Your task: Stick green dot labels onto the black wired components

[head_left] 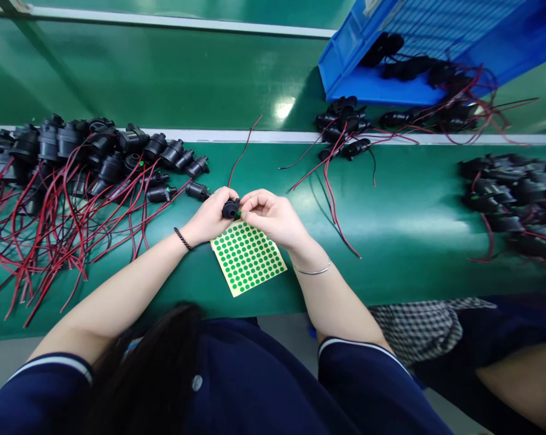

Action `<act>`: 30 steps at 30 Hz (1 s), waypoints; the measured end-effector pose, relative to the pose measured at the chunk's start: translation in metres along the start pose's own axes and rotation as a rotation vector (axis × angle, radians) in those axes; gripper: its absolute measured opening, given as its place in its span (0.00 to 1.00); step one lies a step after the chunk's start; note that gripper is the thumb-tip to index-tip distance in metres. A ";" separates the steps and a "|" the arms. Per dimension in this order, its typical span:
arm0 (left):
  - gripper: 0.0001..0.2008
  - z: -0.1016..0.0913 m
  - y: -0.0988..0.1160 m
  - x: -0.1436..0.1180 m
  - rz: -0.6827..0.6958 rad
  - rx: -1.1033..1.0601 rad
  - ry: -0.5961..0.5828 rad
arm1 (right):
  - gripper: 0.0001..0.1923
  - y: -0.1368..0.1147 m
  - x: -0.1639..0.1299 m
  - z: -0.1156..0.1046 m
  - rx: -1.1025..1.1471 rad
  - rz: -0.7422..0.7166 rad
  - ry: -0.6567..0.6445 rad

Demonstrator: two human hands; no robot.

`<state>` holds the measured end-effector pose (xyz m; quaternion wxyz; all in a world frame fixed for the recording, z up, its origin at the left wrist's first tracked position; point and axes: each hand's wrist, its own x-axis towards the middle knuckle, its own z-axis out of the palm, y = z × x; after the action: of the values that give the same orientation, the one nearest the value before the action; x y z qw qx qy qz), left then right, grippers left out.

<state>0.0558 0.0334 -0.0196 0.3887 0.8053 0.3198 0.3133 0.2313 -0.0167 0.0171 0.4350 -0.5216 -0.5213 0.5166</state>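
At the centre of the frame both hands meet over one black part (230, 209). The left hand (211, 217) has its fingers closed around the part. The right hand (273, 216) pinches at the part's right side, where a speck of green shows; whether that is a dot already stuck on or one still between the fingertips cannot be told.

Just below the hands lies the sticker sheet (248, 257), nearly full of green dots.

A big pile (73, 175) of wired parts fills the left of the frame, a smaller heap (513, 193) sits at the right edge, and more spill from the blue bin (367, 72) at upper right. Green marks seem to show on a few parts in both piles, so which pile is finished cannot be told.
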 end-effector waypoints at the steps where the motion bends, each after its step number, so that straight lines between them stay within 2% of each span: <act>1: 0.09 0.000 0.000 0.000 0.006 0.005 -0.004 | 0.04 -0.001 0.000 0.000 -0.018 -0.006 -0.003; 14: 0.07 0.002 -0.003 0.000 0.093 0.080 -0.026 | 0.03 0.000 -0.003 0.003 -0.238 -0.092 0.070; 23: 0.08 0.004 -0.006 -0.001 0.138 0.121 0.001 | 0.05 -0.005 -0.007 0.007 -0.409 -0.227 0.125; 26: 0.09 0.004 -0.006 -0.002 0.168 0.125 0.022 | 0.05 -0.006 -0.007 0.009 -0.348 -0.191 0.154; 30: 0.11 0.002 -0.006 -0.002 0.193 0.121 0.044 | 0.12 -0.005 -0.004 0.013 -0.108 -0.039 0.116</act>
<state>0.0540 0.0340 -0.0265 0.3005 0.8472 0.2677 0.3469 0.2186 -0.0218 0.0213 0.4457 -0.5630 -0.5325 0.4481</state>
